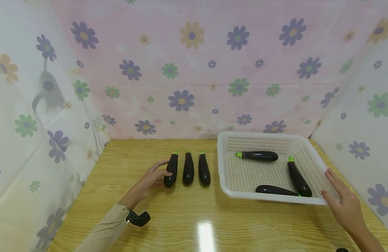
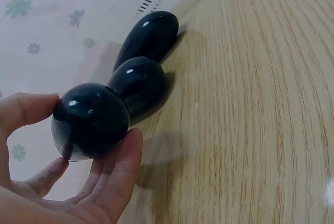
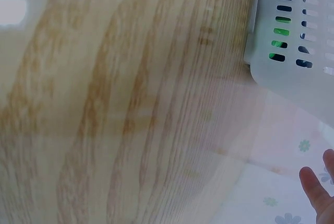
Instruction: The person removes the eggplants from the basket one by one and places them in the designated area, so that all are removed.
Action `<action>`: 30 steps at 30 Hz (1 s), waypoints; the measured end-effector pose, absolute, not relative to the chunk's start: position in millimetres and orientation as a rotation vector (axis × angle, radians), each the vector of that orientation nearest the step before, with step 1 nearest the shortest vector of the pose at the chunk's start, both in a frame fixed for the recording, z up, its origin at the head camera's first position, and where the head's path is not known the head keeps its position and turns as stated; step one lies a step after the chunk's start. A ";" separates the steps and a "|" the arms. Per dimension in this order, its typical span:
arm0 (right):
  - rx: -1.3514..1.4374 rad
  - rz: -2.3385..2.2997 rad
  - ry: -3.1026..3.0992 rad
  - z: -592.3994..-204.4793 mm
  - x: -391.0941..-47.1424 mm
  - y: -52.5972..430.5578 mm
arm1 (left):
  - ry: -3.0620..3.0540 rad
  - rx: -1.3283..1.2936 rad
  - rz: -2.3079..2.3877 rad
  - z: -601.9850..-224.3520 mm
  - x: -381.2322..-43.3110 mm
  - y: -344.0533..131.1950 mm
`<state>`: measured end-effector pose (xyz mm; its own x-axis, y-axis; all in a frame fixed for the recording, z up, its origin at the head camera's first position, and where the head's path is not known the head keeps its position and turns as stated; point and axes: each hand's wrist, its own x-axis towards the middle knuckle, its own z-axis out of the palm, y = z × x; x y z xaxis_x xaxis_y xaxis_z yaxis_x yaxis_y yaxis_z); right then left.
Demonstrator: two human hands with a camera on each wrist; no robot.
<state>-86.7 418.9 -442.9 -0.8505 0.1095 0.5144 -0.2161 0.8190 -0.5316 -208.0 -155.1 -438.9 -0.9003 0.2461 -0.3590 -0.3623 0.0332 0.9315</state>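
Note:
My left hand [image 1: 154, 178] grips the leftmost eggplant [image 1: 171, 170], thumb and fingers around its dark, rounded body; the left wrist view shows its glossy blunt end [image 2: 91, 122] between the fingertips. Whether it touches the table is hard to tell. Just right of it lie a second eggplant [image 1: 188, 169] and a third eggplant [image 1: 204, 170], green stems pointing away. A white perforated basket [image 1: 223, 168] stands to the right with three eggplants inside, one along the back [image 1: 260, 156]. At the basket's right side rests my right hand [image 1: 346, 204], its fingers fairly straight.
The wooden table [image 1: 168, 224] carries everything. Flower-printed cloth [image 1: 194, 70] encloses it at the back and both sides. Inside the basket, one eggplant [image 1: 297, 178] lies by the right wall and another eggplant [image 1: 275, 190] along the front.

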 end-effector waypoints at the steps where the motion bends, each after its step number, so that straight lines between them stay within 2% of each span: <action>1: 0.080 0.810 -2.461 -442.9 -86.6 418.7 | 1.891 -0.125 1.924 -439.9 -207.8 -155.3; 30: 0.065 0.792 -2.481 -441.9 -86.4 418.6 | 2.093 -0.156 1.825 -454.1 -218.4 -148.1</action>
<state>-86.4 418.6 -441.9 -0.8582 0.1113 0.5011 -0.1998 0.8268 -0.5259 -218.4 -148.1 -454.1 -0.9296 0.1495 -0.3367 -0.3132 0.1606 0.9360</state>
